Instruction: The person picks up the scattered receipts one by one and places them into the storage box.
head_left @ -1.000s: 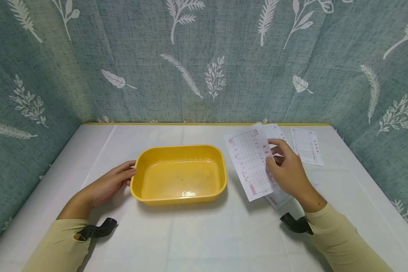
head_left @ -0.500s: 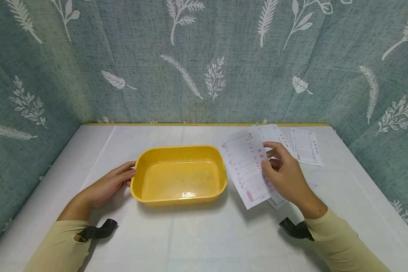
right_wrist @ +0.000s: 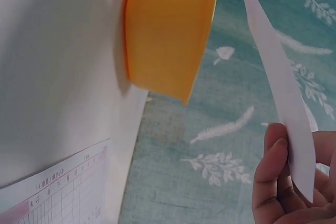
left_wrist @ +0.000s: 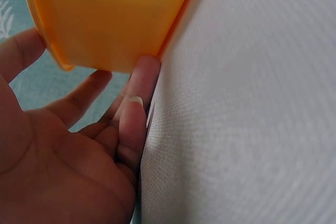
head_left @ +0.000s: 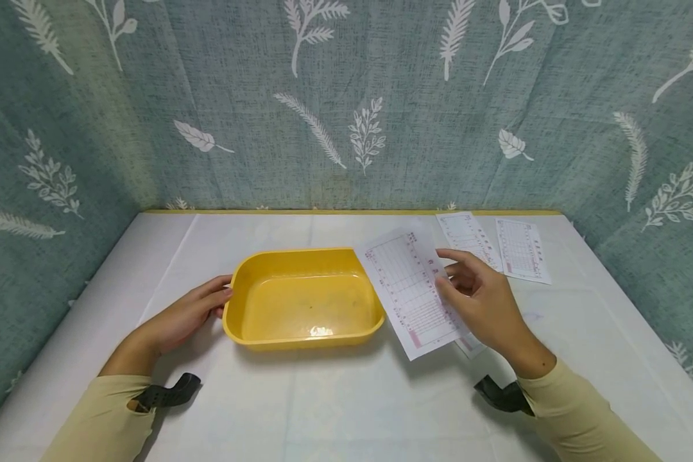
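Note:
My left hand [head_left: 192,311] touches the left end of a yellow plastic tub [head_left: 303,308]. In the left wrist view, the fingertips [left_wrist: 146,72] rest against the tub's outer wall [left_wrist: 115,19] and rim, with no curl around it. Thumb and fingers of my right hand [head_left: 482,301] pinch a printed paper form [head_left: 410,289] by its right edge. The sheet is tilted above the table, its upper left corner overlapping the tub's right rim from the head camera's angle. From the right wrist, the held sheet [right_wrist: 283,93] appears nearly edge-on.
Two more printed forms lie at the back right: a left sheet [head_left: 468,234] and a right sheet [head_left: 522,250]. Another form [head_left: 470,345] lies partly hidden under the right hand. A white cloth covers the table [head_left: 323,410]. Leaf-patterned fabric [head_left: 335,96] hangs around the back and sides.
My right hand has carried the pinched form leftward and slightly nearer, so it now overlaps the tub's right rim in view. The left hand and tub have stayed put.

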A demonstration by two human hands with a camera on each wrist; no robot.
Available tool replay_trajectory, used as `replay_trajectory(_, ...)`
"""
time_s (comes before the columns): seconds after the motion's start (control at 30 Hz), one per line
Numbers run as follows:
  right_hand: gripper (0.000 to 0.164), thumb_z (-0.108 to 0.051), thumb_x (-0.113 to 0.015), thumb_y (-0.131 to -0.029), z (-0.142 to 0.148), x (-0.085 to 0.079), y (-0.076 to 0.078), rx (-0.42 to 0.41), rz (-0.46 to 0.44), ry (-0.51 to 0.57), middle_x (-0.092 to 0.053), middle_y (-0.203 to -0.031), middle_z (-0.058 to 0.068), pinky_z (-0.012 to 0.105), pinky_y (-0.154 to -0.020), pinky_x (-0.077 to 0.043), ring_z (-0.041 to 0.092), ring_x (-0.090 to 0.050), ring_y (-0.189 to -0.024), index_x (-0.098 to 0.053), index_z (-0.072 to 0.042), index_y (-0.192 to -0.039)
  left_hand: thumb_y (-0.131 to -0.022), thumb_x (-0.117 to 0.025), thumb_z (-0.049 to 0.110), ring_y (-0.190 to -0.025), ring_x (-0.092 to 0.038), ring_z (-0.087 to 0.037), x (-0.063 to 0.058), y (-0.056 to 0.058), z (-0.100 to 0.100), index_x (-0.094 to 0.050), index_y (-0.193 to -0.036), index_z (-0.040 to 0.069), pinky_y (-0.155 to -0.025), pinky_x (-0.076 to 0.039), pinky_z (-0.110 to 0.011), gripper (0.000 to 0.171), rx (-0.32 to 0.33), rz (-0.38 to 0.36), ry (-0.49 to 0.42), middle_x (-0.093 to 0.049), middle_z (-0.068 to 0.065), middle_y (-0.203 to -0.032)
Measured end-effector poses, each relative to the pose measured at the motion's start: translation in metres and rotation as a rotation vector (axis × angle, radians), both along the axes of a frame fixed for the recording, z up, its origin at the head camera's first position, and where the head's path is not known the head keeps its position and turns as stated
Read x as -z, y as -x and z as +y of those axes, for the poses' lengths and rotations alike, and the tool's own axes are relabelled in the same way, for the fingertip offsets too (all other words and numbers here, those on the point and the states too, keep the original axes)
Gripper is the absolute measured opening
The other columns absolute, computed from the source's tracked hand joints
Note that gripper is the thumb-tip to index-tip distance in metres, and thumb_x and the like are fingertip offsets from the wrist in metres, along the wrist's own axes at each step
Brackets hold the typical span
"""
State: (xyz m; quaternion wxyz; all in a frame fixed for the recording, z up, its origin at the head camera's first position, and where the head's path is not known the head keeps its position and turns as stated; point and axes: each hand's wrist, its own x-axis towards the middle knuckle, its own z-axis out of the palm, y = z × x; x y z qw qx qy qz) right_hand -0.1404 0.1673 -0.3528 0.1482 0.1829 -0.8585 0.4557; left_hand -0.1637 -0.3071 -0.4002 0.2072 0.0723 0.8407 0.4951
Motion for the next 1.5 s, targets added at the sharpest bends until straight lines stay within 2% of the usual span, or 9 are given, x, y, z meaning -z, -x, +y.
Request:
replay_trajectory(0.23, 0.030, 0.001, -0.069, -0.091, -0.004, 0.003, -0.003, -0.011, -0.015, 0.048, -0.073, -0.095, 0.016, 0.012, -0.071, -0.051, 0.003, -0.064, -0.077, -0.066, 0.001, -0.121, -0.107, -0.040, 0.044, -0.097, -0.049, -0.011, -0.001, 0.001, 0.002, -0.032, -0.153, 0.009, -0.084, -0.039, -0.019, 0.058, 0.008, -0.006, -0.003, -0.050, -0.007, -0.106)
replay_trajectory(0.43, 0.023, 0.002, -0.068, -0.091, -0.007, 0.004, -0.001, -0.053, -0.007, 0.071, -0.072, -0.097, 0.017, 0.013, -0.072, -0.052, 0.006, -0.065, -0.080, -0.067, 0.002, -0.114, -0.107, -0.039, 0.042, -0.096, -0.049, -0.011, -0.001, 0.001, 0.000, -0.032, -0.152, 0.007, -0.085, -0.039, -0.018, 0.057, 0.010, -0.006, -0.015, -0.050, -0.006, -0.105)
replay_trajectory(0.67, 0.022, -0.002, -0.065, -0.094, -0.013, 0.008, 0.000, -0.061, -0.054, 0.073, -0.072, -0.102, 0.016, 0.013, -0.076, -0.052, 0.007, -0.065, -0.085, -0.066, 0.001, -0.116, -0.107, -0.039, 0.044, -0.097, -0.049, -0.012, -0.003, 0.001, 0.000, -0.033, -0.152, 0.009, -0.085, -0.038, -0.019, 0.058, 0.005, -0.002, 0.009, -0.050, -0.007, -0.105)
replay_trajectory(0.87, 0.023, -0.001, -0.064, -0.095, -0.018, 0.006, 0.001, -0.061, -0.037, 0.059, -0.072, -0.103, 0.016, 0.013, -0.077, -0.051, 0.009, -0.065, -0.086, -0.066, 0.000, -0.117, -0.107, -0.039, 0.046, -0.099, -0.049, -0.013, -0.004, 0.003, 0.001, -0.033, -0.152, 0.010, -0.086, -0.038, -0.021, 0.059, 0.018, -0.003, 0.020, -0.050, -0.007, -0.104)
replay_trajectory(1.0, 0.023, -0.002, -0.064, -0.095, -0.022, 0.003, 0.006, -0.067, -0.024, 0.025, -0.072, -0.103, 0.013, 0.017, -0.071, -0.052, 0.012, -0.064, -0.080, -0.067, -0.002, -0.118, -0.107, -0.039, 0.045, -0.098, -0.049, -0.013, -0.003, 0.002, 0.002, -0.034, -0.152, 0.009, -0.086, -0.038, -0.020, 0.058, 0.006, -0.004, 0.017, -0.050, -0.006, -0.102)
replay_trajectory(1.17, 0.023, -0.003, -0.063, -0.096, -0.027, 0.000, 0.010, -0.079, -0.059, 0.016, -0.070, -0.099, 0.011, 0.022, -0.060, -0.050, 0.014, -0.062, -0.069, -0.067, -0.006, -0.118, -0.107, -0.039, 0.046, -0.098, -0.050, -0.013, -0.004, 0.000, 0.002, -0.034, -0.152, 0.010, -0.086, -0.038, -0.020, 0.058, 0.000, -0.009, 0.011, -0.051, -0.006, -0.103)
replay_trajectory(1.5, 0.024, 0.001, -0.064, -0.094, -0.041, -0.004, 0.018, -0.097, -0.059, 0.020, -0.071, -0.097, 0.013, 0.021, -0.060, -0.046, 0.012, -0.058, -0.068, -0.068, -0.004, -0.117, -0.106, -0.038, 0.048, -0.101, -0.049, -0.016, -0.005, -0.002, 0.002, -0.033, -0.153, 0.012, -0.088, -0.037, -0.022, 0.059, -0.004, -0.009, 0.044, -0.052, -0.007, -0.104)
